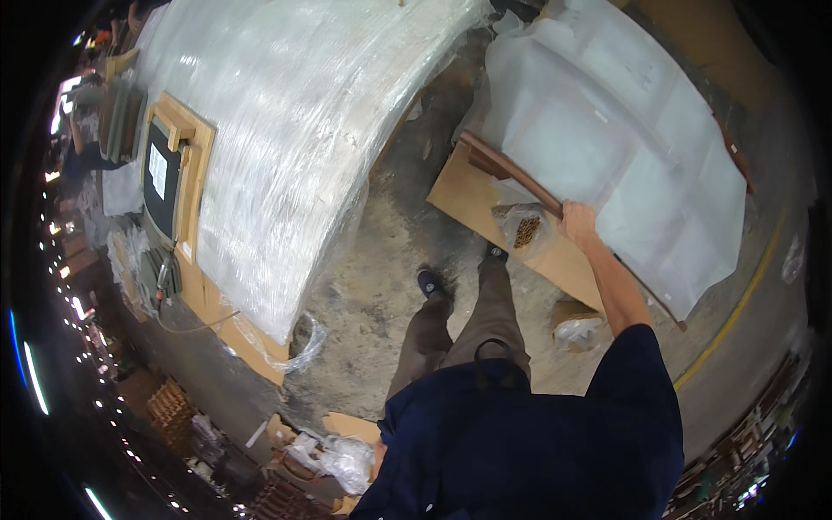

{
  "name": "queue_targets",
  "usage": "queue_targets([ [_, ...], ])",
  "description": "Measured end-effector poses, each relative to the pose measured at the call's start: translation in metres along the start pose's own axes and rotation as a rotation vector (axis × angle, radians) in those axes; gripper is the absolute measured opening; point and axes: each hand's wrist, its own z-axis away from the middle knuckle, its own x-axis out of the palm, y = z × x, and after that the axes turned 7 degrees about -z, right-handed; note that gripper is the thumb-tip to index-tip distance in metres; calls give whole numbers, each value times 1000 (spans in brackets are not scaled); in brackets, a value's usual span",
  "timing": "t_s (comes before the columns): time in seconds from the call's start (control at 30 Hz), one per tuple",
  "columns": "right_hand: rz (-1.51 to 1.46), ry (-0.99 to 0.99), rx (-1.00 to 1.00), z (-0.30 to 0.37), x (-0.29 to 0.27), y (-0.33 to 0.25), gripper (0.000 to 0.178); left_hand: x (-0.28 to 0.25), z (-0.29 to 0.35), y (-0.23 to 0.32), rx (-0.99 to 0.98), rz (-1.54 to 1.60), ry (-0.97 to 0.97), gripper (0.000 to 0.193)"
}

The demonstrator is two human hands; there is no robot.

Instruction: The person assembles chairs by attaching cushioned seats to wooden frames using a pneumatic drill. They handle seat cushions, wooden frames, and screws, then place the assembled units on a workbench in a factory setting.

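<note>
The head view looks down past our navy shirt [520, 442], beside which we catch a sliver of skin that may be our left hand [380, 452]; we cannot tell whether it is spread or pressed together. Ahead, at the end of our outstretched arm, our right hand [578, 223] is curled around a brown rail [510, 166], fingers bent over it. The rail lies under our palm and runs from there up and to the left, along the near edge of a large panel covered in translucent white foam sheet [598, 139]. The panel spreads out beyond our hand.

Our dark shoes stand on a stained concrete floor [373, 269]. To the right of our legs we see a piece of cardboard with clear plastic [579, 328], and past it a flat cardboard sheet [464, 198] bearing a clear bag of small brown pieces [527, 230]. To our left lie a loop of clear film [309, 344] and a big stack wrapped in stretch film [286, 130]. A yellow floor line [724, 338] curves along the right, and small lights dot the dim workshop at the far left.

On a black panel in a pale wooden frame [204, 147] we find a white label [158, 171], its print too small for us to read.
</note>
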Motion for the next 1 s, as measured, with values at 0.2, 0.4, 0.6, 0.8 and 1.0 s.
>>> queue_targets([
  [0.2,-169,-67,-19,45,-141,-46,48,4,-60,92,193,3,21,48],
  [0.4,-507,-196,45,122,-246,-126,55,-19,-84,271,484,-34,23,49],
  [0.6,-885,-145,24,211,-338,-274,34,-44,-62,460,912,203,-505,58],
  [0.8,-897,60,-312,201,-334,-451,31,-112,-25,538,1076,739,-734,74],
  [1.0,-482,150,-509,113,-248,-629,35,-217,-98,536,876,994,-164,40],
])
